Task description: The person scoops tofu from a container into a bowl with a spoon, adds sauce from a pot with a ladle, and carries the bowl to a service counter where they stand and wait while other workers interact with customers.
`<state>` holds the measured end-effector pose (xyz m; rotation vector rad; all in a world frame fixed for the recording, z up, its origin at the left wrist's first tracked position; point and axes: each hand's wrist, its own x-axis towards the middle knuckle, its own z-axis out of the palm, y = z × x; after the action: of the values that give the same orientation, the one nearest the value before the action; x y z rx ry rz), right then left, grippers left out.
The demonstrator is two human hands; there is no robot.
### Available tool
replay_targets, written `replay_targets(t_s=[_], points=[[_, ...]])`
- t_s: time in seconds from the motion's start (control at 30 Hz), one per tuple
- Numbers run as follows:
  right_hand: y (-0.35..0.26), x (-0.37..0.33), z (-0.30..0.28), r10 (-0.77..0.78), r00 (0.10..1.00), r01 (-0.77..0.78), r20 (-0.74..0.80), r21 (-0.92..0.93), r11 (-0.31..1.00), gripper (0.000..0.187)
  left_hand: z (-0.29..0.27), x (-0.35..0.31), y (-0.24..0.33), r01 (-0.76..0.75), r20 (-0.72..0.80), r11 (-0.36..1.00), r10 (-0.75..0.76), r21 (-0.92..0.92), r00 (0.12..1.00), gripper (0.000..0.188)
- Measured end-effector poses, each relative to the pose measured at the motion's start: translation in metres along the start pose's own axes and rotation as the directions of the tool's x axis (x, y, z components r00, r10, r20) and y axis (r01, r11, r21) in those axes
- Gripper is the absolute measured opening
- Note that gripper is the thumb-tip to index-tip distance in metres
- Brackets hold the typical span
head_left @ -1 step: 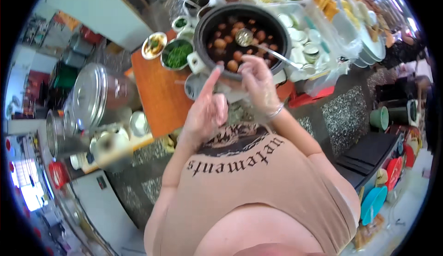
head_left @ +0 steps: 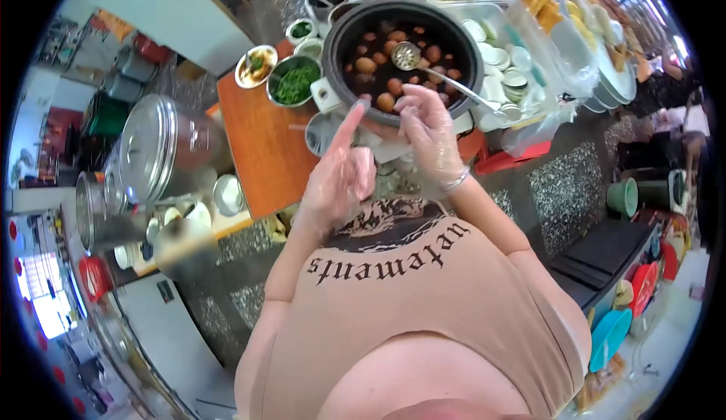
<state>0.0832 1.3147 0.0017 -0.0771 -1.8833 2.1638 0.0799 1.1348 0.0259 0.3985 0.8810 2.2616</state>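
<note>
My left hand (head_left: pixel 338 182), in a clear plastic glove, is raised below the dark pot (head_left: pixel 330 60). Its index finger points up toward the pot rim while the other fingers curl inward; I see nothing in it. Beside it my right hand (head_left: pixel 429 136), also gloved, has its fingers bent toward the thumb; whatever sits between them, if anything, does not show. Brown eggs (head_left: pixel 366 65) and smaller pieces float in dark broth inside the pot. Across it rests a perforated ladle (head_left: pixel 406 56), its handle over the right rim, touched by neither hand.
Left of the pot, a bowl of chopped greens (head_left: pixel 293 83) and a small plate of food (head_left: pixel 255 67) stand at the wooden table (head_left: pixel 266 166). White dishes (head_left: pixel 499 64) fill a clear bin to the right. Large metal pots (head_left: pixel 155 147) stand farther left; a red stool (head_left: pixel 514 157) is below the bin.
The whole view has shifted very slightly, with the pot a little lower and farther right. Both hands keep nearly the same pose and look sharper.
</note>
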Motion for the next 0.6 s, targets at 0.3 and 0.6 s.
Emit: replay_targets(t_s=[0.3,0.6], points=[[-0.006,-0.005,0.027,-0.257,0.934,0.33,0.249,-0.324,0.887,0.028,-0.035,-0.018,-0.001,0.082,-0.082,0.983,-0.069,0.166,0.994,0.048],[-0.008,-0.005,0.059,0.365,0.594,-0.47,0.717,-0.059,0.881,0.032,-0.051,-0.025,0.008,0.162,-0.082,0.82,-0.141,0.549,0.987,0.023]])
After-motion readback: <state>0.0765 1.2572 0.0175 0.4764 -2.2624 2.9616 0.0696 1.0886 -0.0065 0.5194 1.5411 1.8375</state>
